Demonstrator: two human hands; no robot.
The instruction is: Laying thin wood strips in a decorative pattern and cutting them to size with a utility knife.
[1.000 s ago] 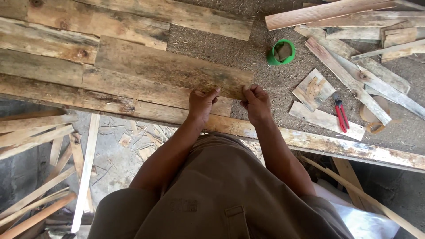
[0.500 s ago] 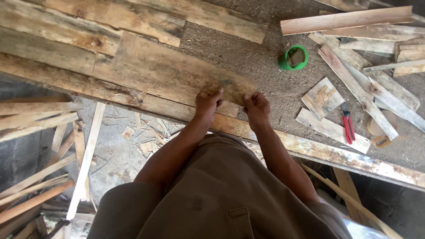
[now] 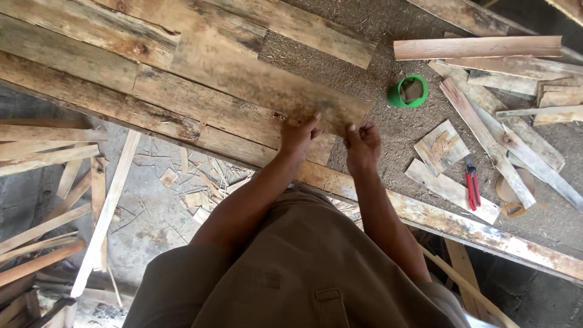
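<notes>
Both arms extend forward; the left hand (image 3: 299, 135) and right hand (image 3: 362, 146) each grasp the near edge of a weathered board (image 3: 255, 79). Beyond the hands lies the sawdust-covered tabletop (image 3: 388, 127); a green tape roll (image 3: 408, 92) sits beyond the right hand.

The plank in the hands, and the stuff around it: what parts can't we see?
Head view only:
- Plank: its underside faces away; the left hand and right hand cover its near edge.
- Fingers: mostly curled under the plank.
- Green tape roll: contents too small to tell.
- Red-handled pliers: the tip is too small to make out.
- Floor below: partly hidden by the person's body.
</notes>
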